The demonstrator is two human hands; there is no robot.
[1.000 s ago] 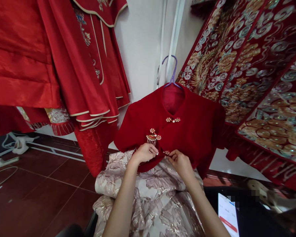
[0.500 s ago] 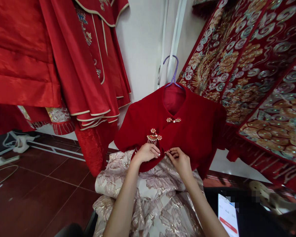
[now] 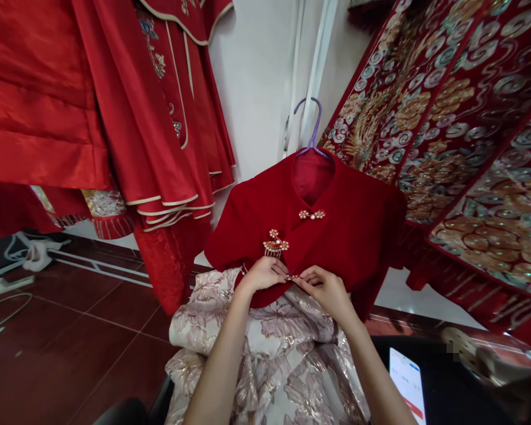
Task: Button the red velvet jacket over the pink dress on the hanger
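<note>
Single head-worn cam, facing forward and down over wearer's forearms (image 3: 221,360). Wide view, red jacket (image 3: 349,230) near, about centre; hanging garments (image 3: 119,112) at 10 o'clock, embroidered panel (image 3: 460,141) at 2.

White wall (image 3: 256,77) upper centre, white vertical pole (image 3: 317,65) in front. Dark red tile floor (image 3: 92,348) lower left, pale metal rails (image 3: 115,278) low across it, white power strip (image 3: 9,285) near left edge. Beige object (image 3: 469,361) lower right, too blurred to name; lighting dim.
</note>
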